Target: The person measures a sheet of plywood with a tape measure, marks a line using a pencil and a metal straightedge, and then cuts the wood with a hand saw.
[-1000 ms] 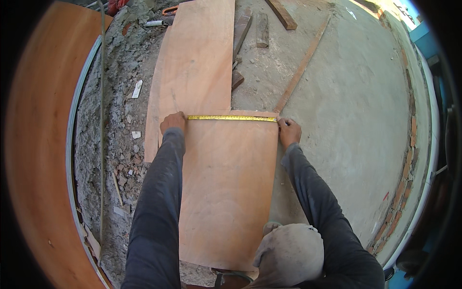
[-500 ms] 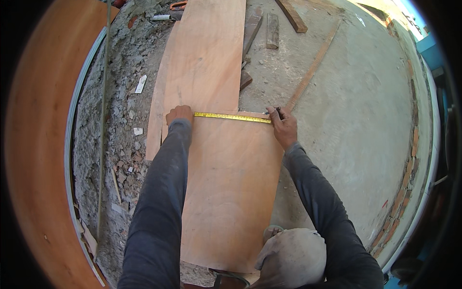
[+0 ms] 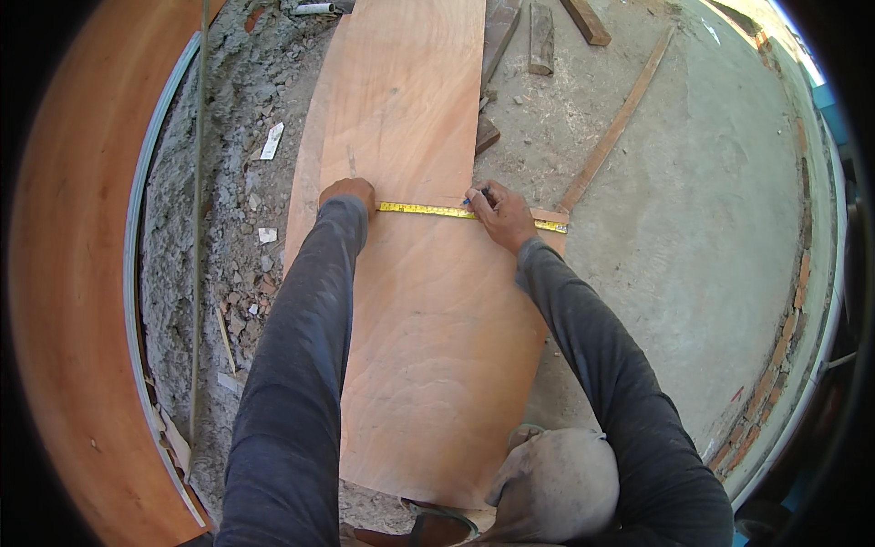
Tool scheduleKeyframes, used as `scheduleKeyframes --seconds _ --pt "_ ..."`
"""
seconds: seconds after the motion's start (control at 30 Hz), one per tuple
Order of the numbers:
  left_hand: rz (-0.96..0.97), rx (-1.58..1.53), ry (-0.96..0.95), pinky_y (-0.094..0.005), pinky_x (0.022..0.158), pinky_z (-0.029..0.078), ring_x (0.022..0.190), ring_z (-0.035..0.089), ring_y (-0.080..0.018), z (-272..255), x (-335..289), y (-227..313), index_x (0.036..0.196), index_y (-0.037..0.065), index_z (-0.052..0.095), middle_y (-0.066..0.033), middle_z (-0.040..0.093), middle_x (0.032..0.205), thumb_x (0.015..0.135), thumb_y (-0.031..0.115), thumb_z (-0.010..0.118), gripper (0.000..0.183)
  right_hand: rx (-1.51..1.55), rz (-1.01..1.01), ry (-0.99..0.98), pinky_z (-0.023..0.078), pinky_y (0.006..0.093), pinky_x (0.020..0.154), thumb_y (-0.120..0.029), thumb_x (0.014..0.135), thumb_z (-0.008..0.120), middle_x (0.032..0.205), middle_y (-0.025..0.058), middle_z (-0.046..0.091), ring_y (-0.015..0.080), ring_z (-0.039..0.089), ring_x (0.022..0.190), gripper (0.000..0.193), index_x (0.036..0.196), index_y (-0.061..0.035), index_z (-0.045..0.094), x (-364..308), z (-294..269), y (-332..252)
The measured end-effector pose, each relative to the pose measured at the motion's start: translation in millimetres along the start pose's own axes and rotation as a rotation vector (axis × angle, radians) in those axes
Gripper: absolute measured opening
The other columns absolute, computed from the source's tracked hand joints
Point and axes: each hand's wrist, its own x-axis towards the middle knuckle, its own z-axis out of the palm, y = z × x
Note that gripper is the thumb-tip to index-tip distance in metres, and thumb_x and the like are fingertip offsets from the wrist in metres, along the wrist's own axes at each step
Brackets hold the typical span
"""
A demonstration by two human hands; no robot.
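Head view: tape [image 3: 419, 209] stretched from side to side over a board [image 3: 437, 346], with the lower edge of a second board [image 3: 410, 100] just beyond. Left hand [image 3: 351, 193] clamped on the tape's left end, curled into a fist, knuckles up, contents of the palm hidden. Right hand [image 3: 506, 217] with thumb and fingers pinched together on a pen [image 3: 468, 200], tip low by the tape's far edge, near the second board's right corner. Cannot tell from above whether touching wood or just short of it.

Newly changed: right hand gone from the tape's right end, beside the board's right edge a second ago, and now well inward along the tape, toward the left fist. Right end now bare, by the board's right edge, with a short yellow length showing past the hand. Left fist on the same end as before. Judging by that, a turn from spanning the board to using pen against tape, with steadiness left to the left hand alone. Likely weak point: a slip of the loose end, and so a false reading.

Off to the right, a strip [image 3: 620, 118] aslant on the floor [image 3: 674, 237], lower end just beside the tape's bare end. Farther off, an offcut [image 3: 540, 41]; on the left, rubble [image 3: 248, 301].
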Motion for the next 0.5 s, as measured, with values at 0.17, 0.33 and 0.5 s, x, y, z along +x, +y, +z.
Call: scheduleKeyframes --seconds 0.17,0.33,0.5 --pt "0.025 0.019 -0.018 -0.0401 0.086 0.058 0.1 0.075 -0.022 0.2 3.1 0.1 0.122 0.021 0.075 -0.0036 0.079 0.099 0.098 0.028 0.066 0.027 -0.054 -0.098 0.01 0.053 0.0403 0.07 -0.028 0.1 0.063 0.081 0.0186 0.071 0.0308 0.069 0.072 0.026 0.102 -0.0022 0.069 -0.1 3.2 5.9" --pt "0.018 -0.036 -0.041 -0.0404 0.096 0.056 0.114 0.07 -0.0267 -7.2 -6.5 4.2 0.124 0.017 0.075 -0.0078 0.074 0.119 0.098 0.031 0.067 0.031 0.01 -0.176 0.059 0.053 0.0409 0.071 -0.027 0.1 0.063 0.081 0.0192 0.071 0.0328 0.069 0.073 0.026 0.101 -0.0022 0.069 0.6 5.0 12.3" --pt "0.005 -0.005 -0.01 -0.0398 0.087 0.057 0.103 0.074 -0.0224 -6.6 -7.0 4.0 0.123 0.022 0.075 -0.0041 0.079 0.101 0.099 0.03 0.066 0.027 -0.089 -0.197 0.051 0.054 0.0398 0.072 -0.027 0.1 0.063 0.083 0.0182 0.072 0.0326 0.07 0.075 0.026 0.102 -0.0016 0.069 0.3 4.3 8.3"
